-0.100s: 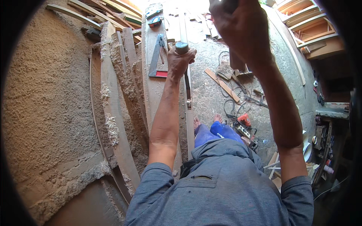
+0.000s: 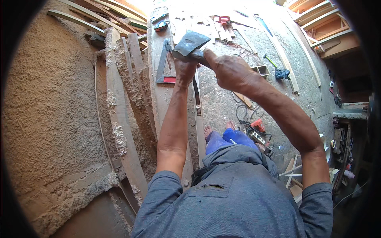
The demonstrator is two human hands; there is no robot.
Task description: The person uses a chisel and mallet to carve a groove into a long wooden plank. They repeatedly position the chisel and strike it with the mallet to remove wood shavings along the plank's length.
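Observation:
My right hand (image 2: 234, 73) is closed round the short handle of a hatchet (image 2: 192, 43). Its grey metal head covers the top of my left fist. My left hand (image 2: 184, 72) grips an upright round-topped handle, apparently a chisel, whose end and blade are hidden now. Under that hand runs a narrow wooden piece (image 2: 200, 133) with a dark slot cut along it. A try square (image 2: 160, 67) with a red-marked stock lies just left, with pliers (image 2: 168, 53) across it on a long plank (image 2: 158, 107).
A tape measure (image 2: 160, 26) rests farther up the plank. Shavings-covered boards (image 2: 119, 103) lean at the left. On the floor are a red power tool (image 2: 258, 125) with cables, a red saw handle (image 2: 222, 20), wood strips and a dark bag (image 2: 282, 74). Wooden frames (image 2: 329, 27) stand at the far right.
My right hand has swung down and to the left, bringing the hatchet head over the chisel's top. The left hand stays in nearly the same place, gripping the chisel.

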